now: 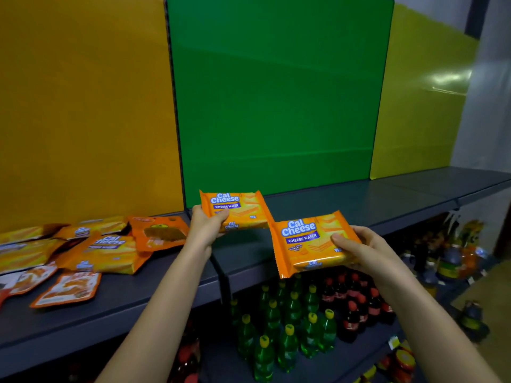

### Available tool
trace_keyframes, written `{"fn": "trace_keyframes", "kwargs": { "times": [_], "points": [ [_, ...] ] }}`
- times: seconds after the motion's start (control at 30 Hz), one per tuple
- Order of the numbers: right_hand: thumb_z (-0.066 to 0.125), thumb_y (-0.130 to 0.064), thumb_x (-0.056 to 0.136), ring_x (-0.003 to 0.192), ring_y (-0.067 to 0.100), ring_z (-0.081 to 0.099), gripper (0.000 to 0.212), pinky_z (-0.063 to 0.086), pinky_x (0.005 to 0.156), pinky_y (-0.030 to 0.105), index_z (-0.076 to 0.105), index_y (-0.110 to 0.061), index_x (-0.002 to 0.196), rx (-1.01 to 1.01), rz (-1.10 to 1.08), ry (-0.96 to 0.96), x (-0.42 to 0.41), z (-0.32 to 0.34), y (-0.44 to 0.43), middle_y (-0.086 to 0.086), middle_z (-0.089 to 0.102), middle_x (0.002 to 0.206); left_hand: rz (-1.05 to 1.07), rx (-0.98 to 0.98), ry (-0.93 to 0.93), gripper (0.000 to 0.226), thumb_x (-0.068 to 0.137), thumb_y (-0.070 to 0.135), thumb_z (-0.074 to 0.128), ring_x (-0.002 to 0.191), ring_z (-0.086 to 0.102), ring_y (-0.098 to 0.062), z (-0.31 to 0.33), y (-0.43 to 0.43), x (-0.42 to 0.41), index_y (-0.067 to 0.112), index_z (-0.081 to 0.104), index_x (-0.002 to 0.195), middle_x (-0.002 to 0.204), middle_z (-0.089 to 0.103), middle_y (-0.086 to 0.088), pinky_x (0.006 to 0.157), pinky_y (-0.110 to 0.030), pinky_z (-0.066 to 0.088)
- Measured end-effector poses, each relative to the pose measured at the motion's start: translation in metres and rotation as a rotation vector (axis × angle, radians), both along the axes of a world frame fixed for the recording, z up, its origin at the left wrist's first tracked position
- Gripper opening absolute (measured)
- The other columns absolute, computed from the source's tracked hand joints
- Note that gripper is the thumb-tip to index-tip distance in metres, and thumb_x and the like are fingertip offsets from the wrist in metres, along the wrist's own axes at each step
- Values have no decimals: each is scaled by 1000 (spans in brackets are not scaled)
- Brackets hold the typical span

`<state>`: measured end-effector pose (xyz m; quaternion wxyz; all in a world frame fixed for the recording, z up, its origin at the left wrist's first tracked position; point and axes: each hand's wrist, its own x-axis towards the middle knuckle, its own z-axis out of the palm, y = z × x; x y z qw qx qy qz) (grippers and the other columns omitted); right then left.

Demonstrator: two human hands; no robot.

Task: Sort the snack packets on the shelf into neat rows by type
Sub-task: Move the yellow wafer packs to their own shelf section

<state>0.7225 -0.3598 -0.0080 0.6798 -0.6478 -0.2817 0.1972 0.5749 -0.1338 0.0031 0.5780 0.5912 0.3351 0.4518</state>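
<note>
My left hand [206,225] grips an orange Cal Cheese wafer packet [243,210] by its left end, just above the grey shelf [345,200] in front of the green back panel. My right hand [359,248] holds a second Cal Cheese packet [307,241] by its right side, thumb on top, over the shelf's front edge. On the left part of the shelf lies a loose pile: more Cal Cheese packets [105,252], an orange pouch with a window [159,234], and flat orange-and-white pouches [67,288].
The shelf runs bare to the right below the green and yellow panels. Under it a lower shelf holds green bottles [287,327] and dark red-capped bottles [356,308]. More bottles [448,261] stand at the far right.
</note>
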Motion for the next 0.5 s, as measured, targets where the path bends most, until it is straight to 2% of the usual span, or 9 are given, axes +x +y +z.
{"fn": "trace_keyframes", "kwargs": {
  "times": [0.13, 0.23, 0.37, 0.43, 0.5],
  "points": [
    [65, -19, 84, 78, 14, 61, 44, 49, 63, 26, 49, -9, 124, -11, 37, -13, 38, 1, 27, 3, 62, 98, 3, -41, 29, 44, 90, 11, 58, 94, 58, -22, 0, 27, 42, 0, 39, 127, 122, 57, -16, 61, -24, 49],
    [65, -16, 84, 75, 13, 60, 38, 50, 52, 18, 49, -11, 118, -19, 66, -39, 60, 2, 48, 2, 61, 97, 12, -71, 69, 45, 90, 10, 58, 91, 59, -23, 0, 49, 67, -1, 39, 129, 125, 57, -19, 55, -24, 49],
    [66, -14, 84, 73, 10, 60, 34, 49, 52, 18, 50, -13, 114, -21, 132, -36, 80, -6, 78, -1, 62, 91, 55, -93, 115, 43, 89, 6, 57, 69, 58, -16, -2, 72, 85, -3, 38, 127, 120, 57, -19, 39, -19, 52],
    [67, -15, 83, 77, 13, 62, 34, 52, 61, 24, 51, -13, 113, -53, 172, -49, 87, -10, 95, 0, 63, 93, 85, -132, 142, 36, 89, 5, 57, 69, 58, -17, -5, 78, 90, 1, 37, 120, 111, 55, -17, 43, -21, 53],
    [69, -18, 81, 86, 18, 64, 35, 54, 79, 35, 53, -14, 112, -94, 205, -83, 92, -13, 115, 4, 65, 100, 124, -165, 148, 31, 89, 2, 56, 69, 57, -18, -8, 83, 90, 4, 38, 115, 111, 55, -17, 44, -24, 54]
  ]
}}
